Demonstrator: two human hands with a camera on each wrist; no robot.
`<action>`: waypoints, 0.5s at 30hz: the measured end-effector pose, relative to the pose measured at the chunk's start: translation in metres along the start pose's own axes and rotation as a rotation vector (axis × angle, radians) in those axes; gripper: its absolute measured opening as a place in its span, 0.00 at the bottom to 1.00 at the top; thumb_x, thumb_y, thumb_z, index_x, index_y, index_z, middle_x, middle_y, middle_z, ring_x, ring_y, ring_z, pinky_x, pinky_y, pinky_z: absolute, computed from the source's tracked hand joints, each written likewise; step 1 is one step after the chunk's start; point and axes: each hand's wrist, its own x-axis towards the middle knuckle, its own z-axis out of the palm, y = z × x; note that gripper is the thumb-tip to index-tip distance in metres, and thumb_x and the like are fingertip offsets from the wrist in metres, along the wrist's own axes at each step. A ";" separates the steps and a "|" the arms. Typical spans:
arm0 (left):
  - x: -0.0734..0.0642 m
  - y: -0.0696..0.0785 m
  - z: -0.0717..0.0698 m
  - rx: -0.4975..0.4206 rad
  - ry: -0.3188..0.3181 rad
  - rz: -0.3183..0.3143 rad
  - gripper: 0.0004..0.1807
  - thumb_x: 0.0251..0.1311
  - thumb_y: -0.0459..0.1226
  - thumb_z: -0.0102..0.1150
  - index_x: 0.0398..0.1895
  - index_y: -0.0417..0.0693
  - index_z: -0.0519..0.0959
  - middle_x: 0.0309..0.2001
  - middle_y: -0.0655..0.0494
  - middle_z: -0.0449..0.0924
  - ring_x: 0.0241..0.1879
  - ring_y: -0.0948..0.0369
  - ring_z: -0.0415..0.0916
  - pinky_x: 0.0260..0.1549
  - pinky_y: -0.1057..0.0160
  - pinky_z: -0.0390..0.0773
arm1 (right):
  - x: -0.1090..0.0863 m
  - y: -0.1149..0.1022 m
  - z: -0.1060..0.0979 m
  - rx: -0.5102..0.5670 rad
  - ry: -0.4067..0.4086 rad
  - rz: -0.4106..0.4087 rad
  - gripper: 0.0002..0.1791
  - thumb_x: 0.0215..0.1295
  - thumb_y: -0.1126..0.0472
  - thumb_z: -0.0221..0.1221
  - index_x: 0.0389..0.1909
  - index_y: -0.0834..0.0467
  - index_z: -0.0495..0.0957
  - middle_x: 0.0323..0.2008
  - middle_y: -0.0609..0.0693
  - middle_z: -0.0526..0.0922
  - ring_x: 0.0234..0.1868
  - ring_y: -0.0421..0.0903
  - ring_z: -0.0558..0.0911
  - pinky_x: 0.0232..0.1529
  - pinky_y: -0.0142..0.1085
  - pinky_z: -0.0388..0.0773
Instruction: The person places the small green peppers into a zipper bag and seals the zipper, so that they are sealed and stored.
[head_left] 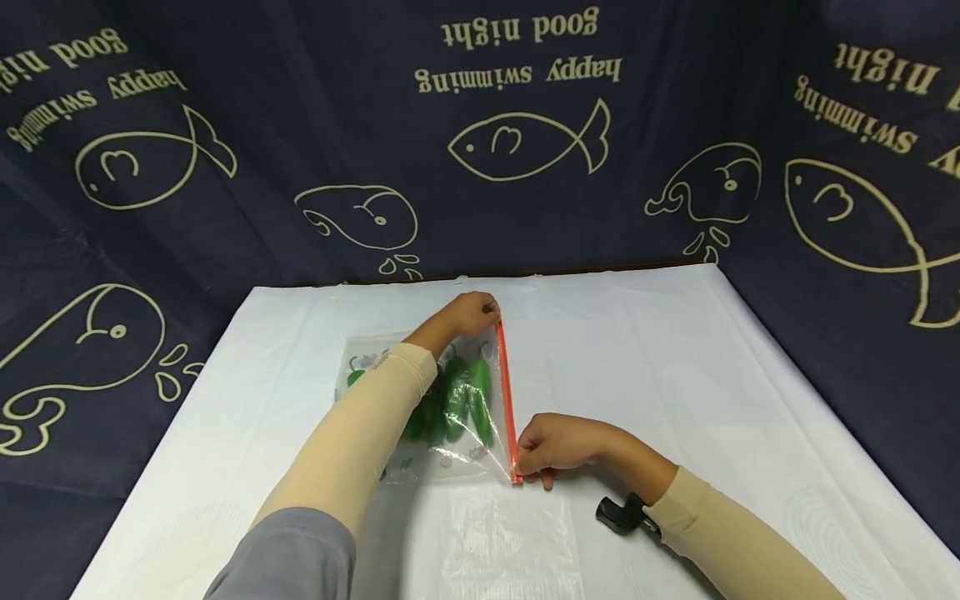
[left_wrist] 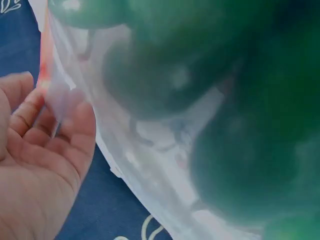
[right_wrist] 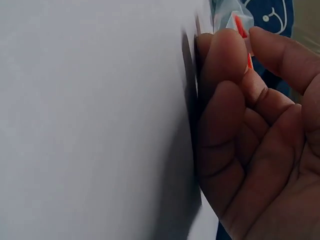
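Note:
A clear zip bag [head_left: 487,458] with a red zip strip [head_left: 507,392] along its right edge lies on the table, holding several green peppers [head_left: 480,387]. My left hand [head_left: 472,314] pinches the far end of the strip; in the left wrist view its thumb and fingers meet at the bag's red edge [left_wrist: 45,70], with peppers [left_wrist: 150,80] large behind the plastic. At the near end, my right hand [head_left: 562,442] pinches the strip's corner between thumb and forefinger. In the right wrist view a bit of red strip [right_wrist: 240,25] shows between those fingertips. My left forearm hides part of the bag.
Another clear plastic sheet or bag [head_left: 510,542] lies flat on the white table [head_left: 645,358], nearer to me. A dark blue cloth [head_left: 525,225] with fish and whale drawings hangs behind and at both sides. A black wrist camera [head_left: 621,515] sits under my right wrist.

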 end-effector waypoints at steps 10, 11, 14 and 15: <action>-0.018 -0.008 -0.015 0.012 -0.032 0.104 0.19 0.73 0.39 0.49 0.60 0.40 0.77 0.58 0.47 0.78 0.57 0.51 0.74 0.57 0.54 0.72 | -0.023 0.001 -0.036 -0.190 0.101 -0.081 0.09 0.67 0.59 0.60 0.43 0.59 0.81 0.29 0.47 0.81 0.31 0.44 0.79 0.34 0.34 0.76; -0.022 -0.010 -0.018 0.020 -0.030 0.123 0.19 0.72 0.39 0.49 0.60 0.40 0.77 0.58 0.46 0.78 0.58 0.51 0.74 0.58 0.53 0.72 | -0.028 0.002 -0.042 -0.228 0.128 -0.089 0.11 0.68 0.57 0.60 0.45 0.59 0.81 0.31 0.46 0.81 0.33 0.43 0.79 0.36 0.35 0.76; -0.036 -0.021 -0.024 0.063 -0.028 0.163 0.19 0.72 0.38 0.51 0.60 0.38 0.77 0.58 0.45 0.77 0.58 0.48 0.73 0.59 0.52 0.72 | -0.041 0.008 -0.058 -0.370 0.236 -0.108 0.16 0.69 0.55 0.60 0.50 0.60 0.80 0.38 0.44 0.83 0.40 0.42 0.79 0.42 0.38 0.77; -0.041 -0.025 -0.026 0.084 -0.029 0.168 0.19 0.72 0.39 0.51 0.60 0.38 0.77 0.58 0.45 0.77 0.59 0.48 0.73 0.59 0.51 0.71 | -0.045 0.011 -0.063 -0.410 0.275 -0.115 0.17 0.68 0.55 0.60 0.51 0.61 0.80 0.40 0.46 0.83 0.41 0.43 0.80 0.43 0.40 0.78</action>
